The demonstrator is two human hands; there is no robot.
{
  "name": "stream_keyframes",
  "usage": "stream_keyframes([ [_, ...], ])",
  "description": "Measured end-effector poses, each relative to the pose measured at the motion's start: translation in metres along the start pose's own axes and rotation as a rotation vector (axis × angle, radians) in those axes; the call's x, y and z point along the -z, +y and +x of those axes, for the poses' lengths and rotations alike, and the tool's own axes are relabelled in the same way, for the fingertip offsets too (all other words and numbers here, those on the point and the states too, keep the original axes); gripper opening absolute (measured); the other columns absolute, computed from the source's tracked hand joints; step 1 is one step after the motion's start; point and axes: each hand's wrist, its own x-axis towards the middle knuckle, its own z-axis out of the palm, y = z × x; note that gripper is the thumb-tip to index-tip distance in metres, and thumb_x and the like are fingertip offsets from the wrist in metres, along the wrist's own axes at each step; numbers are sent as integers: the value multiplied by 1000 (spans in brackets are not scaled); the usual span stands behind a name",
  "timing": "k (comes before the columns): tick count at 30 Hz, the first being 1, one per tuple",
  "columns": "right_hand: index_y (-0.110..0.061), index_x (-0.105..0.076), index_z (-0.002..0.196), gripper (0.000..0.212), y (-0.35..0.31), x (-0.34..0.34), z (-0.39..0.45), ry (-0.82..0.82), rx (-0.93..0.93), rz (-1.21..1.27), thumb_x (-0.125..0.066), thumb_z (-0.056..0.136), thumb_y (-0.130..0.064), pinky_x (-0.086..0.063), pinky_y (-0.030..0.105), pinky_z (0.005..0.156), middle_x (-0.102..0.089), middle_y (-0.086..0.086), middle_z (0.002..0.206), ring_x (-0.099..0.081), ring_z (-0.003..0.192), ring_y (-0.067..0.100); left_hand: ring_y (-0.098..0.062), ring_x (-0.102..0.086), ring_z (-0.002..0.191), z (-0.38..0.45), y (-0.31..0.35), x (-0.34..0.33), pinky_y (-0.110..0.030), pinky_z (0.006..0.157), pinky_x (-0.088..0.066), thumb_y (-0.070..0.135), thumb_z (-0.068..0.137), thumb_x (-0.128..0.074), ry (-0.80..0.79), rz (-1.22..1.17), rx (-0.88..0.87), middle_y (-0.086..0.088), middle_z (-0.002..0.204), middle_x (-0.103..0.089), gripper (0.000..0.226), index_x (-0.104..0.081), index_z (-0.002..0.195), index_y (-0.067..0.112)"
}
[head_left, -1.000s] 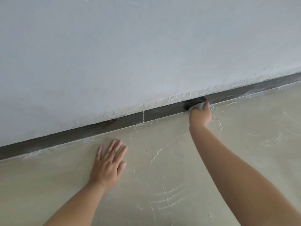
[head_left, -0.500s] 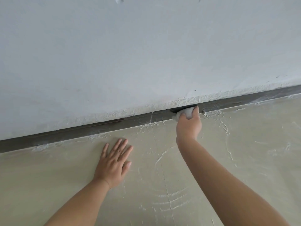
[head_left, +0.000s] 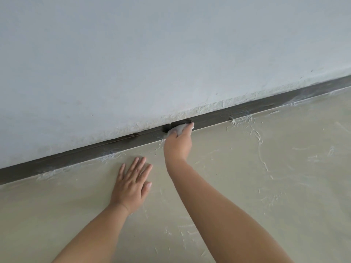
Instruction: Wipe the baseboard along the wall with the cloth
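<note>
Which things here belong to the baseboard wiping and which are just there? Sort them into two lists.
Part of the job:
- cloth, bunched
- right hand gripping the cloth against the baseboard
- baseboard, dark strip under the wall

Just there:
- left hand, flat on the floor
- floor, with white smears
- wall

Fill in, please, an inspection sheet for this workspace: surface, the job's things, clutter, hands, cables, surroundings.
Surface: beige floor with pale smears and streaks, densest near the wall.
Job's things: dark baseboard running along the wall foot, with a joint just left of the cloth; whitish cloth pressed against it.
Clutter: nothing seen.
Hands: right hand grips the cloth at the baseboard; left hand rests flat on the floor, fingers spread.
Cables: nothing seen.
Surroundings: pale wall, rough plaster edge above the baseboard.
</note>
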Motion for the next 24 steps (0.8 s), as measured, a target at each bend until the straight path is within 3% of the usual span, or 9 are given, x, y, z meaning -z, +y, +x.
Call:
stream_keyframes([
  [2, -11, -8, 148, 57, -1, 19, 17, 61, -1, -29, -31, 97, -8, -33, 31, 107, -29, 10, 150, -36, 134, 26, -5, 7, 141, 0, 1, 1, -32, 113, 2, 42, 97, -6, 3, 2, -2, -14, 127, -56, 52, -41, 125, 15],
  [5, -4, -11, 146, 56, -13, 59, 51, 219, 31, -104, -33, 95, -3, -26, 24, 103, -31, 12, 149, -36, 134, 24, -5, 7, 141, 0, 0, 1, -33, 113, 2, 42, 98, -6, 11, 6, -6, -14, 127, -56, 52, -41, 125, 16],
  [10, -12, -9, 148, 62, -24, 79, 65, 344, 43, 12, -31, 92, 1, -30, 37, 113, -38, 0, 141, -39, 129, 19, -5, 7, 141, 0, 0, 0, -34, 113, -1, 42, 98, -6, 17, 15, -2, -13, 128, -56, 51, -41, 125, 16],
  [12, -11, -6, 148, 61, -22, 63, 52, 313, 48, -21, -32, 94, -1, -25, 36, 114, -30, 9, 150, -32, 136, 23, -5, 7, 141, 0, -1, -1, -34, 113, -2, 42, 98, -6, 23, 14, -3, -14, 128, -56, 51, -41, 125, 16],
  [14, -7, -4, 148, 58, -18, 37, 29, 222, 82, -53, -31, 97, -4, -13, 23, 115, -16, 13, 155, -21, 142, 21, -5, 7, 141, -1, -1, -1, -33, 113, 0, 42, 97, -6, 36, 12, 5, -14, 127, -56, 51, -41, 124, 16],
  [16, -6, 0, 147, 57, -16, 13, 2, 94, 103, -22, -27, 97, -2, 0, 3, 100, -2, 8, 157, -7, 145, 15, -4, 7, 141, 0, -2, -2, -32, 113, 1, 43, 97, -6, 41, 2, 3, -16, 126, -57, 52, -41, 124, 15],
  [20, -9, 7, 147, 61, -10, -14, -29, -92, 85, 35, -23, 96, 4, 9, -11, 78, 11, 4, 156, 5, 144, 11, -8, 3, 141, 0, 2, -2, -31, 112, 1, 43, 96, 0, 36, -12, 1, -21, 119, -61, 56, -39, 118, 10],
  [22, -9, 5, 147, 60, -4, -12, -21, -110, 41, 27, -23, 95, 4, 2, -6, 86, 9, 4, 157, 2, 145, 12, -11, -1, 141, -1, 3, -1, -31, 113, 3, 43, 97, -1, 20, -18, 1, -20, 121, -59, 55, -40, 118, 11],
  [24, -7, -1, 147, 61, 1, 0, -1, -42, 23, 0, -26, 93, 5, -12, 8, 99, 0, 6, 157, -9, 144, 16, -16, -10, 135, -1, 4, 0, -30, 113, 4, 44, 97, -4, 3, -16, 4, -18, 125, -57, 54, -42, 121, 13],
])
